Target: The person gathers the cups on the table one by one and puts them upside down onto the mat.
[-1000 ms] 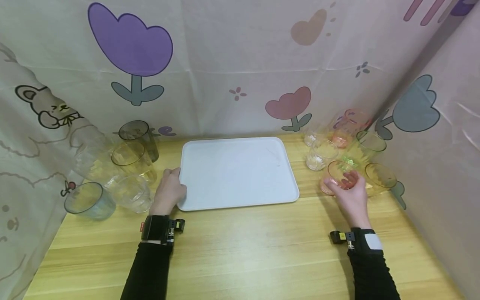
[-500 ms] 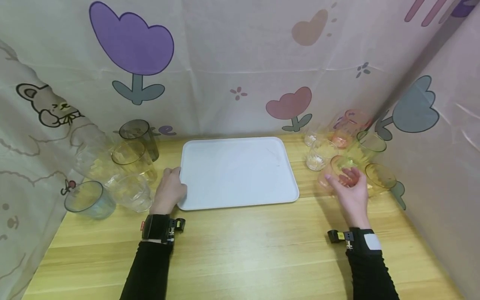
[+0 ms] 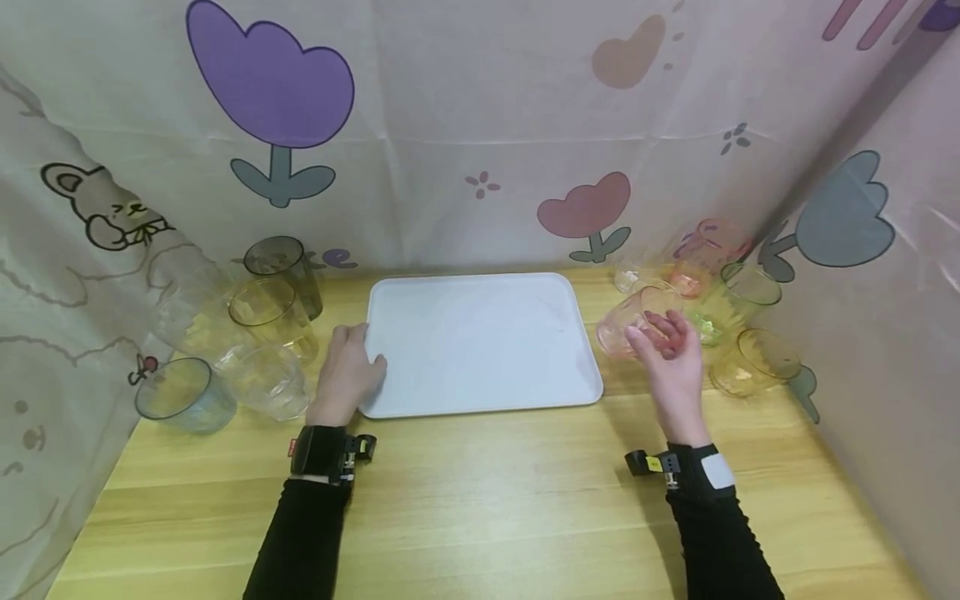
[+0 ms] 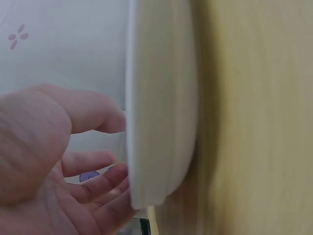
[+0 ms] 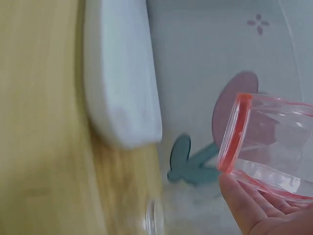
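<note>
Thumb over the rim and fingers at the outer edge, my left hand [image 3: 347, 377] holds the left side of a white rectangular tray [image 3: 483, 346]. The left wrist view shows the tray [image 4: 159, 98] edge-on with my left hand [image 4: 63, 161] at its rim. My right hand [image 3: 670, 367] grips a clear pink glass [image 3: 622, 323], tilted above the table just right of the tray. In the right wrist view the glass [image 5: 274, 139] has a thick orange-pink base, and fingers of my right hand [image 5: 266, 210] lie under its side; the thumb is hidden.
Left of the tray stand a blue glass [image 3: 183, 396], a dark grey glass [image 3: 288, 271], an amber glass [image 3: 273, 321] and clear glasses [image 3: 273, 383]. At right are green [image 3: 738, 300], yellow [image 3: 753, 364] and pink [image 3: 701, 258] glasses. A printed curtain [image 3: 450, 108] borders the table.
My right hand has lifted the pink glass from among the right-hand glasses and carried it left towards the tray, tilting it. My left hand stays at the tray's left edge, its thumb slightly farther over it.
</note>
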`<state>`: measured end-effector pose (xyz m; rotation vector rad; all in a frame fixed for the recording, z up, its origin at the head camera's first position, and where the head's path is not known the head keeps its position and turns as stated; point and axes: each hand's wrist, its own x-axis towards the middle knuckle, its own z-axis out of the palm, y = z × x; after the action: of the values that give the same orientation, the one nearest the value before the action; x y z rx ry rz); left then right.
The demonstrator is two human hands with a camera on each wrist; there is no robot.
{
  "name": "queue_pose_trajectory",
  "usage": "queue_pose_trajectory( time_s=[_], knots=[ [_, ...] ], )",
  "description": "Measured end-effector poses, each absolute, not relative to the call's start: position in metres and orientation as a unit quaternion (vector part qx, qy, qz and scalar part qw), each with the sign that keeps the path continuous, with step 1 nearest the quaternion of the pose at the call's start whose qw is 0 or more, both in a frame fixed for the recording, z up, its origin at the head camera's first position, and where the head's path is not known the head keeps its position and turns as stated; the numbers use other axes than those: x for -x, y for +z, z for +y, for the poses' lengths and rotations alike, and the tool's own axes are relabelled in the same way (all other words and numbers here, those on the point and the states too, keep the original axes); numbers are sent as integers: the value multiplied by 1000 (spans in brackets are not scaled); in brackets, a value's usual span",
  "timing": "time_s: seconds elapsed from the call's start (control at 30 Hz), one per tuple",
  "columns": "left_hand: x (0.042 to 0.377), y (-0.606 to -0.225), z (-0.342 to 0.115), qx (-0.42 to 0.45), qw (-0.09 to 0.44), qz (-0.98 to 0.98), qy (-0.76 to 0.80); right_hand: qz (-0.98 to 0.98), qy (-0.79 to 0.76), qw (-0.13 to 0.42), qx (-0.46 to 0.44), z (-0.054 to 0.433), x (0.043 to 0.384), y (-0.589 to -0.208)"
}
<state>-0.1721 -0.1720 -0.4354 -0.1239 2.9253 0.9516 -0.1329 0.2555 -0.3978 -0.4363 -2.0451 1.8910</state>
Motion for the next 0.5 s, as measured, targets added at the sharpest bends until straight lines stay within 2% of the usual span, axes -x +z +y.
queue_pose_trajectory(
  time_s=[0.33,0.5],
  knots=[
    [173,-431,-161,9,-47,934,355,-663,738,97,76,207,150,-394],
    [173,-426,-150,-46,-122,903,409,-653,753,68,48,182,155,-395]
  ],
)
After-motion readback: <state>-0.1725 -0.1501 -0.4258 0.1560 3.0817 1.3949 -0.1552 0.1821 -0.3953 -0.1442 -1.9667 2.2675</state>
